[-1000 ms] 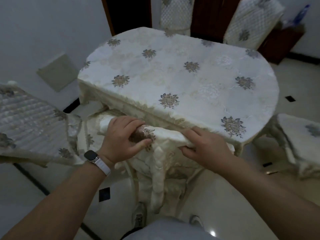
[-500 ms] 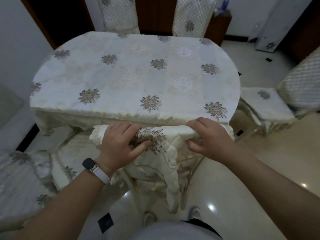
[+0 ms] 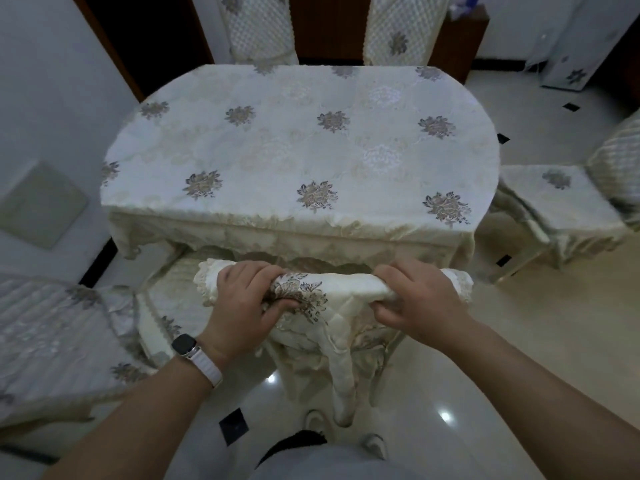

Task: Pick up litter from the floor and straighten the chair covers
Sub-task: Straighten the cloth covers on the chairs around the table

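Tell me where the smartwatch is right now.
The smartwatch sits on the left wrist, lower left of centre in the head view, just behind the left hand that grips the chair cover.

oval table [image 3: 301, 147] under cream floral cloth, centre of room. glossy pale tile floor [image 3: 519, 358] with small dark diamond insets and ceiling light glare spots. white wall [image 3: 52, 81] left with grey panel [image 3: 41, 204]. dark wood doorway [image 3: 145, 32] and cabinet [image 3: 457, 39] behind.
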Demonstrator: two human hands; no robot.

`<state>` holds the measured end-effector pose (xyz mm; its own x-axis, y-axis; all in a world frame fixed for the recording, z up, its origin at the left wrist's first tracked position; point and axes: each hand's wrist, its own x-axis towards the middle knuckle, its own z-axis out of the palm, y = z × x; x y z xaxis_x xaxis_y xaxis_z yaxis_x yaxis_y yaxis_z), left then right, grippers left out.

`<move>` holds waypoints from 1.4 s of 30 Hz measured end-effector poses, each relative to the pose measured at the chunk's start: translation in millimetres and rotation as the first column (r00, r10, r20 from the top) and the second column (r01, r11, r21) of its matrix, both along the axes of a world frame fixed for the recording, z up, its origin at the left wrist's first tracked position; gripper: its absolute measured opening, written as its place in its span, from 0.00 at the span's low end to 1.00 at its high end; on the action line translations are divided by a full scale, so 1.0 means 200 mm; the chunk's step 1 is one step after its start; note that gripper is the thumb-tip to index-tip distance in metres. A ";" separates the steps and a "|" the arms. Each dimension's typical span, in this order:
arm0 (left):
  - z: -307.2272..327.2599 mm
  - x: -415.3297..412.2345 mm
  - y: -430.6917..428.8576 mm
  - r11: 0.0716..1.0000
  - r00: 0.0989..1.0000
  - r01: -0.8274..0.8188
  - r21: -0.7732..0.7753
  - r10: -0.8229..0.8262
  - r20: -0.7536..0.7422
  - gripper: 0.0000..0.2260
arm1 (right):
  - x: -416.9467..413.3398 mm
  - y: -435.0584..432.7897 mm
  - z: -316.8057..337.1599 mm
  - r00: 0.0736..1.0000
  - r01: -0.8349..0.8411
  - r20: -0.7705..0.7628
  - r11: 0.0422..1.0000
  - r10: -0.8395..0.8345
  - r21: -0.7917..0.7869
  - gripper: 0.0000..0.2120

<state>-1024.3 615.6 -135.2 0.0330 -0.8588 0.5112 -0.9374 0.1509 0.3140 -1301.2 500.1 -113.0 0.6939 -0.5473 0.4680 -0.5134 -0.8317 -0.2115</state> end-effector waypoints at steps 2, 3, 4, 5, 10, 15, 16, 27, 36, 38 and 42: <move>0.01 -0.02 0.01 1.000 1.000 -0.026 -0.001 0.026 0.012 0.21 | -0.01 -0.01 0.00 1.000 -0.011 0.001 1.000 0.011 0.001 0.17; 0.01 -0.04 0.00 0.999 0.999 -0.044 0.014 0.044 0.016 0.21 | -0.02 -0.01 0.01 1.000 -0.018 -0.011 1.000 0.018 0.016 0.17; 0.01 -0.06 0.00 0.998 0.999 -0.051 0.036 0.050 0.018 0.21 | -0.03 -0.02 0.00 1.000 -0.023 -0.020 0.999 0.024 0.034 0.18; 0.00 -0.07 0.01 0.997 0.999 -0.051 0.057 0.050 0.018 0.21 | -0.05 -0.01 -0.01 0.999 -0.025 -0.025 0.998 0.026 0.052 0.18; -0.05 -0.14 0.07 0.999 0.999 -0.019 0.036 0.018 0.033 0.20 | -0.12 0.06 -0.08 0.996 0.019 -0.089 0.996 -0.011 0.087 0.19; -0.05 -0.07 -0.01 0.997 1.000 0.017 0.079 -0.017 -0.003 0.20 | -0.06 0.04 -0.09 0.987 0.132 -0.113 0.978 -0.115 0.159 0.20; -0.05 -0.06 -0.03 0.997 1.000 0.031 0.077 -0.031 0.001 0.20 | -0.05 0.04 -0.10 0.985 0.137 -0.123 0.978 -0.119 0.155 0.20; -0.14 0.17 -0.19 0.983 0.992 0.112 0.144 -0.103 -0.071 0.19 | 0.16 0.00 -0.19 0.970 0.217 -0.156 0.953 -0.186 0.211 0.20; -0.24 0.22 -0.32 0.975 0.994 0.099 0.197 -0.088 -0.066 0.16 | 0.24 -0.10 -0.25 0.941 0.286 -0.255 0.925 -0.222 0.250 0.21; -0.25 0.22 -0.35 0.973 0.994 0.091 0.213 -0.076 -0.075 0.16 | 0.25 -0.13 -0.25 0.933 0.299 -0.281 0.916 -0.223 0.268 0.21; -0.25 0.24 -0.39 0.967 0.995 0.080 0.243 -0.062 -0.082 0.17 | 0.29 -0.18 -0.25 0.919 0.316 -0.326 0.908 -0.221 0.275 0.23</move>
<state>-975.8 536.9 -184.6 -0.0035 -0.9590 0.2832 -0.9002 0.1263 0.4167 -1244.1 463.1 -163.7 0.5752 -0.8167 0.0467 -0.7843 -0.5668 -0.2521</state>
